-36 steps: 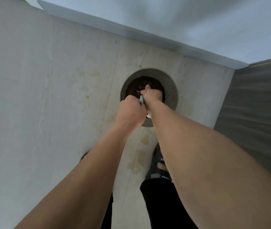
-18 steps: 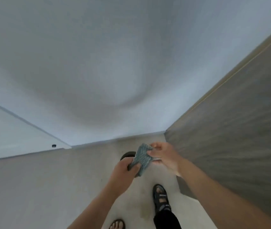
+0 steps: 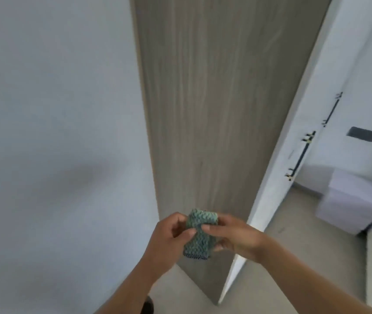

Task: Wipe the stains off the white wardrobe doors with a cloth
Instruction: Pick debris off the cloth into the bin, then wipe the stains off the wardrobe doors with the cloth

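- The left hand (image 3: 169, 239) and right hand (image 3: 232, 239) meet low in the view, both gripping a folded blue-green cloth (image 3: 199, 234) between them.
- The left hand's fingers curl around the cloth's left edge, thumb pressed on its front face; the hand is mostly closed.
- The right hand pinches the cloth's right side, a finger lying across the front and the rest tucked behind, where they are hidden by the cloth.
- The cloth has a woven, scaly texture; its lower edge looks darker. How many layers it is folded into cannot be told.
- Directly beyond the hands stands a wood-grain panel (image 3: 214, 109), rising out of the top of the view; its top is cut off.
- To the left of the hands is a plain pale wall (image 3: 56, 109), blurred, with a faint shadow on it.
- To the right of the hands, past the panel's white edge, are white wardrobe doors (image 3: 350, 87) with dark bar handles (image 3: 300, 155); stains on them are too blurred to make out.
- Further right, a white box (image 3: 357, 200) sits on the floor, smeared by motion, and a dark rectangle (image 3: 363, 134) shows on the white surface above it.
- Both forearms run off the bottom edge; a dark shape by the left forearm is too cut off to identify.
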The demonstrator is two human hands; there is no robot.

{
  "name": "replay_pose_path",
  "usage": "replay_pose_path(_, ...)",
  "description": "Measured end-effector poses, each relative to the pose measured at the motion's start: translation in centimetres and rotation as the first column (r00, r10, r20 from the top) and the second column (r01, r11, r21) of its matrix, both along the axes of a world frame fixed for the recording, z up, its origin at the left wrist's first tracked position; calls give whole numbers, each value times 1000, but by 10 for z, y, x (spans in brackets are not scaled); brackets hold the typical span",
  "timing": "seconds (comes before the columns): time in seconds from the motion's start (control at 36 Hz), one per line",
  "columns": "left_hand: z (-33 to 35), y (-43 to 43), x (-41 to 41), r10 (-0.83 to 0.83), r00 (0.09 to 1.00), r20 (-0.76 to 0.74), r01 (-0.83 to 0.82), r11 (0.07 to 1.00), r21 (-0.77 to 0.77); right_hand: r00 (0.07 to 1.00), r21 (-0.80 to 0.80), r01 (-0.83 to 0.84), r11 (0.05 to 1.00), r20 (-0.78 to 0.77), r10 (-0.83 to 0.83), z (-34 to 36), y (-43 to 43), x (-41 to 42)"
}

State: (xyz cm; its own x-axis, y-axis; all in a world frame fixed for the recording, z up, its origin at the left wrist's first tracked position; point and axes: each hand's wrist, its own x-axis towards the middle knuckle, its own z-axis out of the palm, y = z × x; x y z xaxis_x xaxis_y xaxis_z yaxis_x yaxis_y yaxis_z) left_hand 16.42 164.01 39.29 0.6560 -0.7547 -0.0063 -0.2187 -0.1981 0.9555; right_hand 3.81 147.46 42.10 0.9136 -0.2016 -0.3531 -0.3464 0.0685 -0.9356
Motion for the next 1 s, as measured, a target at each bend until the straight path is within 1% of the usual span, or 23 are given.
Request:
replay_pose_path(0.08, 7, -54, -69, -54, 998, -31, 53, 998, -32, 988, -8, 151, 988, 3, -151, -4, -33, -83)
replay_pose_path(0.19, -8, -116, -154, -15, 993, -120, 14, 1000, -5, 954, -68, 299, 952, 23, -298, -18, -80, -172)
replay_pose_path(0.25, -12, -156, -207, -19, 981, -195, 13, 999, -30, 936, -61, 352, 934, 55, -349, -25, -111, -224)
replay_pose_path(0.28, -12, -166, -221, -22, 970, -243, 10, 999, -51, 924, -56, 380, 923, 67, -376, -27, -120, -234)
replay_pose_path(0.33, -3, -197, -265, -76, 946, -315, 59, 996, -62, 888, -48, 457, 888, 85, -452, -29, -145, -275)
replay_pose_path(0.39, 6, -225, -300, -119, 947, -299, 110, 993, -46, 869, -49, 490, 871, 112, -482, -29, -169, -309)
replay_pose_path(0.47, 16, -269, -332, -168, 964, -205, 172, 985, 1, 837, -18, 534, 845, 154, -526, -27, -204, -347)
replay_pose_path(0.56, 24, -312, -347, -208, 958, -199, 218, 976, 30, 782, 96, 584, 806, 201, -590, -23, -240, -370)
replay_pose_path(0.61, 23, -350, -357, -238, 958, -158, 247, 968, 43, 750, 161, 598, 785, 234, -619, -25, -271, -384)
replay_pose_path(0.69, 16, -396, -361, -244, 958, -153, 254, 966, 44, 750, 149, 598, 787, 242, -616, -33, -314, -387)
replay_pose_path(0.75, 7, -431, -359, -239, 951, -194, 253, 966, 48, 760, 136, 598, 790, 217, -613, -40, -347, -382)
replay_pose_path(0.81, -2, -472, -351, -236, 937, -256, 252, 967, 30, 753, 128, 618, 776, 185, -631, -45, -382, -374)
replay_pose_path(0.86, -12, -521, -339, -244, 929, -278, 260, 965, 23, 741, 121, 642, 757, 153, -653, -52, -426, -364)
replay_pose_path(1.0, -6, -631, -312, -286, 932, -222, 293, 956, -2, 709, 132, 679, 722, 137, -692, -49, -529, -345)
